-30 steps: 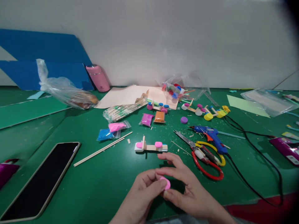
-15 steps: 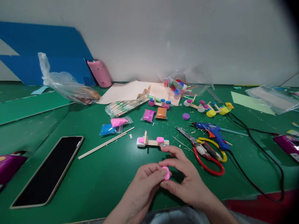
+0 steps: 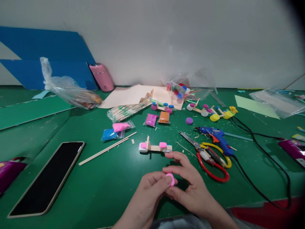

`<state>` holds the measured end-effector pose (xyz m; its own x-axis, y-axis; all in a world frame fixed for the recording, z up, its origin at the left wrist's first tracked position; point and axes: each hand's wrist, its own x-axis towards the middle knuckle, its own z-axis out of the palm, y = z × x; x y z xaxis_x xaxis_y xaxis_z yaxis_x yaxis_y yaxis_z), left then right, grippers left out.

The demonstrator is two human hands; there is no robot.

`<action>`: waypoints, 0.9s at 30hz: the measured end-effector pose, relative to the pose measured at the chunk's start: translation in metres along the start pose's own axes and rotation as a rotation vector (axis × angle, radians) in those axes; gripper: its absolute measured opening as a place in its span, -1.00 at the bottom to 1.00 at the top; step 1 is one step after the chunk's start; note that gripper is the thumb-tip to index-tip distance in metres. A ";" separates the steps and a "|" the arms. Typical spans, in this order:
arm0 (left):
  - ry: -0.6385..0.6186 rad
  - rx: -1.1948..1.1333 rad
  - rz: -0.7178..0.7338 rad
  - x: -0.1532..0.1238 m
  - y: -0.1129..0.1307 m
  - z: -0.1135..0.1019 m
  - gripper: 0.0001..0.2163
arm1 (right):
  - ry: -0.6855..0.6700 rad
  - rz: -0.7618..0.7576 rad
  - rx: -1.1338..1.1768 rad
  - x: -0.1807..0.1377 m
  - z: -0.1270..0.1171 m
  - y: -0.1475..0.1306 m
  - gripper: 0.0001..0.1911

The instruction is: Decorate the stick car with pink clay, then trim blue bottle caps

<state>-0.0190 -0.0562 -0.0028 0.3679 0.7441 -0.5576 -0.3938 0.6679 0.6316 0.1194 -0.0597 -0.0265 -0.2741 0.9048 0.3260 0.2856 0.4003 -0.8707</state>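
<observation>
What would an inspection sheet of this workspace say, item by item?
Surface: green table, strewn with small wood scraps.
Job's things: pink piece, held; pink-topped stick model, on the table beyond the hands.
Clutter: phone, scissors, glue gun, loose sticks.
Grip: left hand pinches the pink piece; right hand curves beside it, contact unclear.
Cables: black cables, one leading from the glue gun's handle.
Surroundings: pale wall, blue boards, pink flask.
</observation>
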 end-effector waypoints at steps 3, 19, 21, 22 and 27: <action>0.019 0.044 0.025 0.000 0.000 0.001 -0.84 | -0.010 -0.002 0.002 0.001 -0.001 0.000 -0.66; 0.146 -0.189 0.102 0.005 -0.013 0.013 -0.84 | 0.260 -0.087 -0.338 0.004 0.010 0.003 -0.74; 0.159 -0.177 0.087 0.005 -0.014 0.013 -0.84 | 0.227 -0.081 -0.302 0.005 0.007 0.001 -0.74; 0.163 -0.167 0.079 0.005 -0.014 0.012 -0.84 | 0.203 -0.080 -0.277 0.005 0.006 0.001 -0.74; 0.152 -0.125 0.089 0.007 -0.015 0.008 -0.86 | 0.145 -0.102 -0.256 0.004 0.004 0.001 -0.69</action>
<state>-0.0040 -0.0610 -0.0114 0.1991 0.7874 -0.5834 -0.5237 0.5887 0.6158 0.1152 -0.0566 -0.0273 -0.1852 0.8618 0.4723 0.4900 0.4976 -0.7158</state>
